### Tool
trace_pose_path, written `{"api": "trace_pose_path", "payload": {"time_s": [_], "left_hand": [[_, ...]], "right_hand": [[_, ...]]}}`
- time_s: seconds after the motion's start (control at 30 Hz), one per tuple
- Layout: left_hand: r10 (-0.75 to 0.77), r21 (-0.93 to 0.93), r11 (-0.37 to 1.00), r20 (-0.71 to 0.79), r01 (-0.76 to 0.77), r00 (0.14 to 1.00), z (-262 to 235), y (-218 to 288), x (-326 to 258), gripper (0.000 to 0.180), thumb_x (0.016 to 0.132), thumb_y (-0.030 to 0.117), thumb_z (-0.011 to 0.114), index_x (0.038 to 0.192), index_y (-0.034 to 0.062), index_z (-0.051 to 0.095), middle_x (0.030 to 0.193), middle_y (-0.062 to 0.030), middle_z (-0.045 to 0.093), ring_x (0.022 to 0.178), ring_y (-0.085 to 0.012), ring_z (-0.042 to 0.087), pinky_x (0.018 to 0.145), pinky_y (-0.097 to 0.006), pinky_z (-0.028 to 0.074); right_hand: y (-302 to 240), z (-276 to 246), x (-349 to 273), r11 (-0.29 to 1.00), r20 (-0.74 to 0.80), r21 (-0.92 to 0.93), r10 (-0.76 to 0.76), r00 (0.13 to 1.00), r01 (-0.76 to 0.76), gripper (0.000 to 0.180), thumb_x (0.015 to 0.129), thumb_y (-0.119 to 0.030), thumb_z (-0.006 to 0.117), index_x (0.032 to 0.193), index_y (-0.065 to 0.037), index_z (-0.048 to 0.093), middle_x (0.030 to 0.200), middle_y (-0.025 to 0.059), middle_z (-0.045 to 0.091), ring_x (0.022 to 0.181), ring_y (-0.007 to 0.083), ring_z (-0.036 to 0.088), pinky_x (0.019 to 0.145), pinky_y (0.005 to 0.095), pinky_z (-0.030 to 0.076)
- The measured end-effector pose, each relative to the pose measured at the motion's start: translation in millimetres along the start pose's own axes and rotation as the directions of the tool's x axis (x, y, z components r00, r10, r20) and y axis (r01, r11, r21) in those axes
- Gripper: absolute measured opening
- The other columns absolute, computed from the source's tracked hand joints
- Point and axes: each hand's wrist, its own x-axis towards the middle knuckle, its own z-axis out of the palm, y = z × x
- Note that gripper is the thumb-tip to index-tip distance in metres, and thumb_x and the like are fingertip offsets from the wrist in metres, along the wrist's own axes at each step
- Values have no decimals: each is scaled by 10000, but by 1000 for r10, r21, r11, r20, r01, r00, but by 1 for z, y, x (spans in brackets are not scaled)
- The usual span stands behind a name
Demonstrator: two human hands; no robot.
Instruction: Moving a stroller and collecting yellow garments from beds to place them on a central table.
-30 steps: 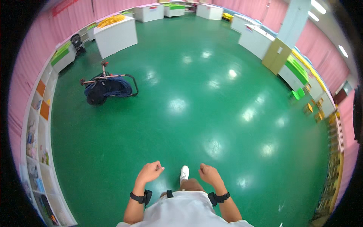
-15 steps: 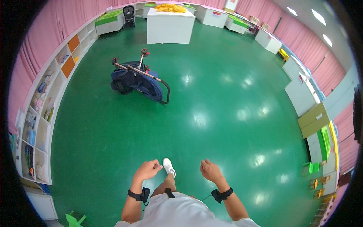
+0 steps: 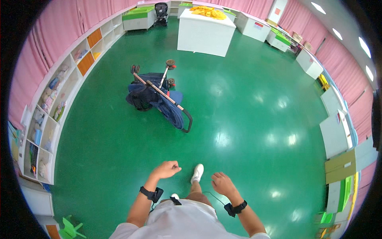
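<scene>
Two hands (image 3: 166,170) (image 3: 224,183); one tipped stroller (image 3: 161,102), apparently one upright stroller (image 3: 161,14).

Left hand (image 3: 165,170): palm hidden. Right hand (image 3: 223,184): palm hidden. Green chair (image 3: 70,228), behind and left of the left hand: cut by lower edge. Yellow heap (image 3: 208,12), far ahead of both: too small to identify.

Left grip (image 3: 166,169) and right grip (image 3: 223,183) curl into loose fists, forearms (image 3: 138,205) slanting inward.
</scene>
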Motion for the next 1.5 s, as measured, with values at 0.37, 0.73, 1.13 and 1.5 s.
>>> {"api": "trace_pose_path", "payload": {"time_s": [0.37, 0.73, 1.13, 1.5], "left_hand": [[-257, -116, 963, -126, 243, 958, -61, -28, 206, 343, 909, 355, 654, 935, 14, 671, 890, -197, 708, 824, -359, 678, 708, -449, 517], [-594, -497, 737, -152, 458, 790, -75, -117, 347, 336, 958, 345, 606, 971, 11, 641, 865, -179, 678, 779, -309, 645, 713, -424, 507], [-850, -823, 318, -28, 470, 525, -8, -174, 471, 304, 953, 311, 610, 1017, 14, 608, 928, -229, 670, 865, -405, 653, 753, -427, 517], [-969, -923, 118, -27, 366, 244, 35, -144, 520, 206, 925, 197, 634, 946, 1, 571, 759, -207, 644, 702, -386, 665, 629, -422, 512]], "right_hand": [[178, -34, 294, 872, 363, -184, -369, 856, 454, 201, 786, -113, 622, 963, -27, 665, 1001, 130, 647, 1039, 308, 583, 881, 437, 502], [245, 70, 552, 595, 706, -55, -544, 452, 802, 300, 789, -190, 671, 1051, -44, 673, 1083, 124, 644, 1151, 304, 550, 1031, 471, 406], [337, 304, 652, 21, 794, -15, -607, 24, 1000, 227, 918, -142, 531, 1075, -132, 696, 1060, 55, 664, 1127, 224, 557, 1133, 523, 276], [337, 342, 674, 35, 820, 220, -548, -166, 975, 160, 838, -134, 604, 803, -129, 759, 821, 90, 725, 840, 254, 667, 937, 389, 423]]}}
